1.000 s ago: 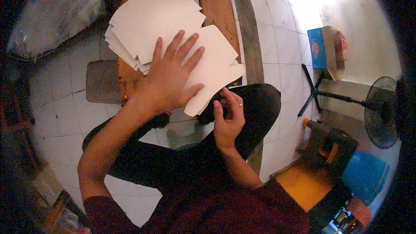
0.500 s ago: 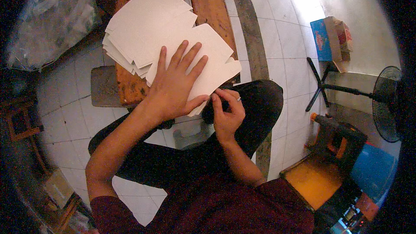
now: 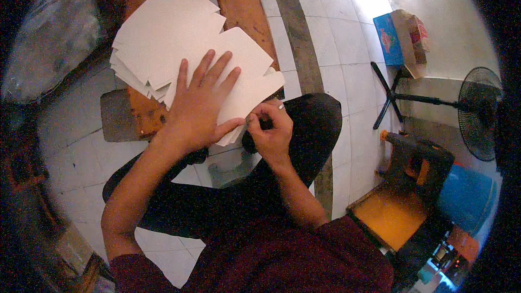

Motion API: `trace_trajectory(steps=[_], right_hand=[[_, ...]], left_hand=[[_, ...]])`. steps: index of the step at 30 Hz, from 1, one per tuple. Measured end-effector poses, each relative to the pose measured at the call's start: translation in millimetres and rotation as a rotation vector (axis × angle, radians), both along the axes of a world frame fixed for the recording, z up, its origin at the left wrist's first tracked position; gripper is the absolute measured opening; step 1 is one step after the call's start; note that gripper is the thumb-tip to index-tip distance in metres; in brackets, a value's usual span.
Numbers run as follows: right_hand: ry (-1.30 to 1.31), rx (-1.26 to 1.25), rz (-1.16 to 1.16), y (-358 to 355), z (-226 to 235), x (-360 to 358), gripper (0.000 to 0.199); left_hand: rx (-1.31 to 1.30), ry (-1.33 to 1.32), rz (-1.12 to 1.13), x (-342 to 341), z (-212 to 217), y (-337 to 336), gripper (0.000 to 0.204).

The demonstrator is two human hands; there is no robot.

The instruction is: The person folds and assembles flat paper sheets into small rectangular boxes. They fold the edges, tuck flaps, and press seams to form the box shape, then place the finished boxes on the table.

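You're resting left hand spread on white cards near the bench edge, right hand now curling tighter, can't tell if gripping, likely working their rim.

Card sheets: stiff paper, matt and smooth, with crisp cut edges
Counter: wooden boards, the finish dull, scuffed and stained at the near end
Finger ring: looks like metal, bright and shiny
Shirt: soft cloth, matt
Trousers: dark cloth, matt
Big bag: thin see-through plastic, crinkled, with glossy highlights
Floor tiles: smooth, ceramic-looking, faintly glossy
Floor strip: rough, stone-like, dull
Carton: cardboard, printed on one face, bare and matt on the flaps
Wall: smooth, paint-like
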State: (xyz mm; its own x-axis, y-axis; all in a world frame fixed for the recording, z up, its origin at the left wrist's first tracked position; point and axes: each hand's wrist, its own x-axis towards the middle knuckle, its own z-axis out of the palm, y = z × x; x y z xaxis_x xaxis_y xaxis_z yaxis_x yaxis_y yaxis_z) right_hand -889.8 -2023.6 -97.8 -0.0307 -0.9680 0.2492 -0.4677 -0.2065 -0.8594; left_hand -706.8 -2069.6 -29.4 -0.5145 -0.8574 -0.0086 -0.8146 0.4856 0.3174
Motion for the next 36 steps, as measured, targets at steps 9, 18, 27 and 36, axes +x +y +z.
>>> trace_trajectory(steps=[9,18,27,36], right_hand=[[-0.051,-0.035,-0.183,17,2,10,0.016],[-0.112,-0.01,-0.218,37,-8,34,0.032],[-0.118,0.07,-0.198,23,-2,20,0.009],[-0.136,0.187,0.11,11,-7,-6,0.003]], left_hand=[[-0.05,0.024,-0.022,6,-6,2,0.085],[-0.052,0.027,-0.029,7,-13,3,0.086],[-0.065,0.026,-0.03,7,-13,4,0.086],[-0.079,-0.025,0.008,0,-10,8,0.089]])
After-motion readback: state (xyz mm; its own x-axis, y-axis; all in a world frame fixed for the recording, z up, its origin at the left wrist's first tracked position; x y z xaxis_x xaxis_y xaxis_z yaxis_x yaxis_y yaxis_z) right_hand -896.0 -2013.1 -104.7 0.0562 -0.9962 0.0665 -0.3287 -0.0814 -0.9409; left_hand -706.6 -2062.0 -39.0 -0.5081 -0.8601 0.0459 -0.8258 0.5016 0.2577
